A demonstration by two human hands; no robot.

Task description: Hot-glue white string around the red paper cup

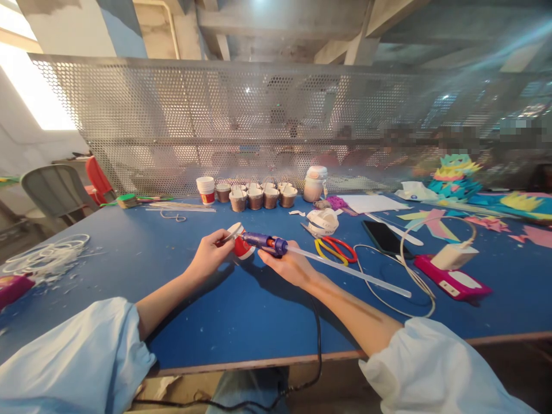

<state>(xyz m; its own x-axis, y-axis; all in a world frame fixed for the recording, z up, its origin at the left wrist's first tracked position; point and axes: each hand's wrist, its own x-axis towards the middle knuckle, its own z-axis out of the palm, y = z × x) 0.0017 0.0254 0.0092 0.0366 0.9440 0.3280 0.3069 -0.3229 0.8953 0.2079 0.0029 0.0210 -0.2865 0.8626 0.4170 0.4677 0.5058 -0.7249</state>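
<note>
My left hand is closed in a pinch on a thin grey-brown strip at the rim of a red and white paper cup. The cup is tilted, its white mouth facing up and left, and the fingertips are close against its side. In my right hand is a purple hot glue gun, its nozzle at the cup's rim. A long clear glue stick sticks out of the gun's back. Fingers partly hide the strip and the gun's handle.
Behind stand stacked paper cups, several brown-wrapped cups and a lidded jar. Scissors, a phone, and a charger with a looped cable lie right. The black cord hangs over the front edge.
</note>
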